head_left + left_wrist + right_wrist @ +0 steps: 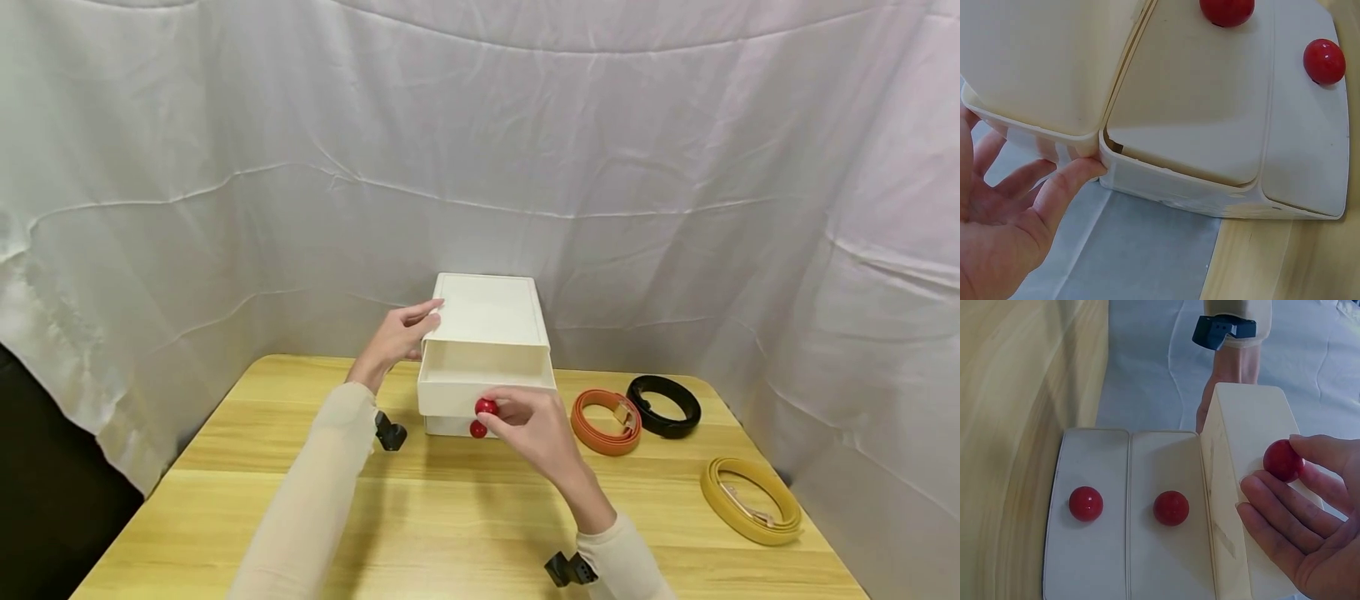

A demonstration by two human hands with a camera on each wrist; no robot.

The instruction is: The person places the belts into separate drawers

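The top drawer [486, 382] of the white drawer cabinet [487, 321] stands partly pulled out, directly under my right hand [534, 429], whose thumb and fingers pinch its red knob [486, 407]. My left hand [397, 335] rests with straight fingers against the cabinet's left edge, bracing it. I judge the drawer-sliding step is in progress; the next move calls for a straight pull while the brace holds. Right of my right hand, three coiled belts lie on the tabletop [420, 517].
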